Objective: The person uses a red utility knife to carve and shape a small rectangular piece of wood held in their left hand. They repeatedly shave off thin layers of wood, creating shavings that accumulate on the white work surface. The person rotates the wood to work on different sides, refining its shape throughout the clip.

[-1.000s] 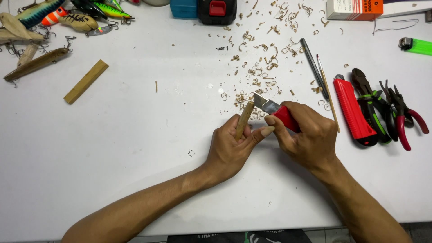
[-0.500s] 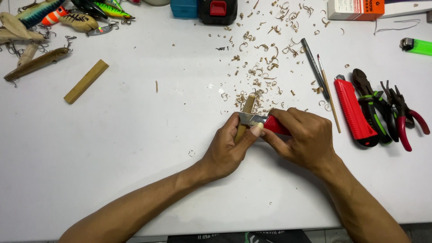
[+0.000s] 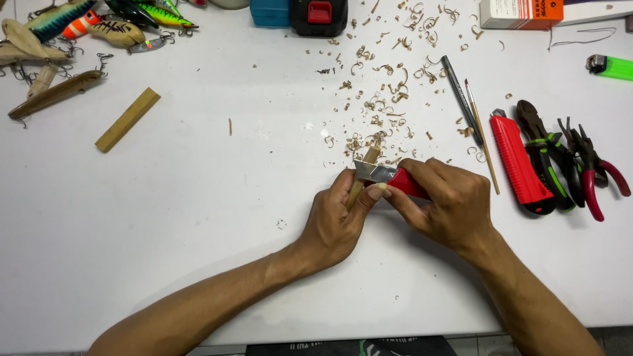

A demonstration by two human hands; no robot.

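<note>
Lying a little right of the table's middle, the small wooden stick [image 3: 364, 173] is pinched in the left hand [image 3: 337, 221], fingers curled tight around its lower half and the thumb pressed up against the knife. The right hand [image 3: 450, 206] is clenched around a red-handled utility knife [image 3: 390, 175], its blade laid across the stick near the top. Most of the knife's handle is buried in the fist, and the stick's lower end is hidden behind the left fingers.

Curled wood shavings [image 3: 382, 105] scatter from 12 o'clock of the stick up toward the far edge. At 3 o'clock lie a second red utility knife [image 3: 518, 165] and pliers [image 3: 572, 161], with a thin brush [image 3: 480, 132] and a dark pencil [image 3: 460, 99] between them and the shavings. A flat wooden strip [image 3: 128, 120] rests at 10 o'clock, fishing lures [image 3: 72, 39] beyond it, partly cut off by the frame. The white table [image 3: 165, 231] lies bare from 7 to 9 o'clock; its near edge runs just under the forearms.
</note>
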